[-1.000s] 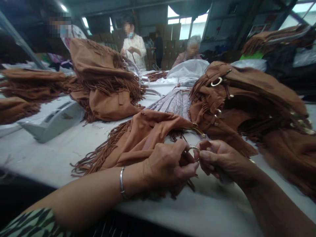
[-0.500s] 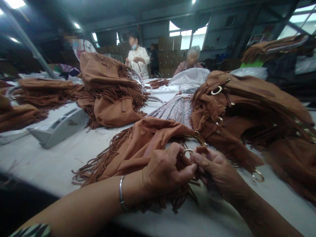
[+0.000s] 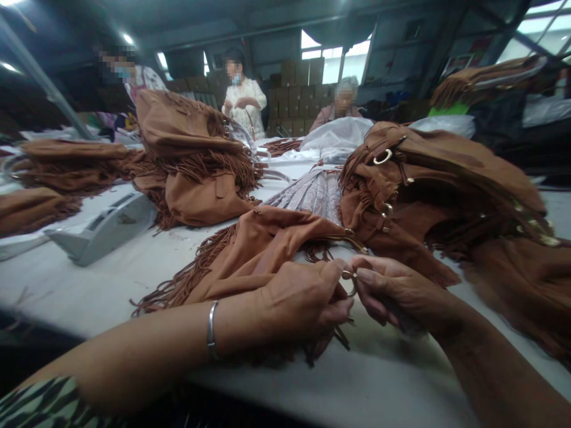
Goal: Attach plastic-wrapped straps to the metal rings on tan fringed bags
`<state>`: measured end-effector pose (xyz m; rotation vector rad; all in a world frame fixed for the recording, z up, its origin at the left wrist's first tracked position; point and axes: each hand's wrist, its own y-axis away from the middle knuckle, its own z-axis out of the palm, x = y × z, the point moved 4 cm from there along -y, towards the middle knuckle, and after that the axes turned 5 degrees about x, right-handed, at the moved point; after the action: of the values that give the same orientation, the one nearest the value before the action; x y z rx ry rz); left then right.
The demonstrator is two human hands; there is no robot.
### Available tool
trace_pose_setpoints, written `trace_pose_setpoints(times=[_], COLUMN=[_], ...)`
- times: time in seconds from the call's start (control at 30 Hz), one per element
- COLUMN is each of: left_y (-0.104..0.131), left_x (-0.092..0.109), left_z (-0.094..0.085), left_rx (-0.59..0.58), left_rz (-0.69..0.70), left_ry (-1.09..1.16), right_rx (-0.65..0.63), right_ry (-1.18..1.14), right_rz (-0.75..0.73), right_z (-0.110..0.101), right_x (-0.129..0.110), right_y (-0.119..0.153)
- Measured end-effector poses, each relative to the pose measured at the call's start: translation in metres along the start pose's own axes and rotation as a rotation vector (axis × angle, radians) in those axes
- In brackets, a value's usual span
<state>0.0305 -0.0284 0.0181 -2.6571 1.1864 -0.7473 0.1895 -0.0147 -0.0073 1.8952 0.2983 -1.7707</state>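
A gold metal ring [image 3: 351, 284] sits between my two hands, in front of a brown fringed bag [image 3: 267, 249] that lies on the pale table. My left hand [image 3: 303, 297], with a silver bangle [image 3: 212, 330] on its wrist, is closed on the ring's left side. From the right, my right hand [image 3: 392, 291] pinches the ring at its upper edge. Part of the bag, near its gold-trimmed opening, lies just behind my fingers, and its fringe hangs below my left hand. Clear plastic shows under my right hand.
Stacked brown fringed bags [image 3: 191, 160] stand at back left, beside a grey tape dispenser [image 3: 102, 229]. More bags with gold rings [image 3: 446, 178] are heaped on the right. Wrapped straps [image 3: 312, 193] lie in the middle. Three people are beyond the table.
Both hands have shifted slightly, and the ring between them has turned and dropped a little. The brown piece above my right fingers no longer shows. The view has moved slightly.
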Motion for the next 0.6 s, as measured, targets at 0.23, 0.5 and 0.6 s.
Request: trace_pose_setpoints(times=[0.23,0.5,0.6], left_y=[-0.003,-0.003,-0.003], left_x=[-0.006,-0.012,-0.016], left_z=[-0.014,-0.007,-0.006], left_rx=[-0.192,-0.180,-0.202], left_rz=[-0.039,-0.032,-0.040], left_ry=[0.010,0.140,0.139], right_rx=[-0.073,0.108,0.158], right_ry=[0.146,0.118,0.153], right_rz=[0.046,0.040,0.051], right_z=[-0.005,-0.005,-0.006], right_x=[-0.003,-0.011,-0.011], right_y=[0.003,0.007,0.005])
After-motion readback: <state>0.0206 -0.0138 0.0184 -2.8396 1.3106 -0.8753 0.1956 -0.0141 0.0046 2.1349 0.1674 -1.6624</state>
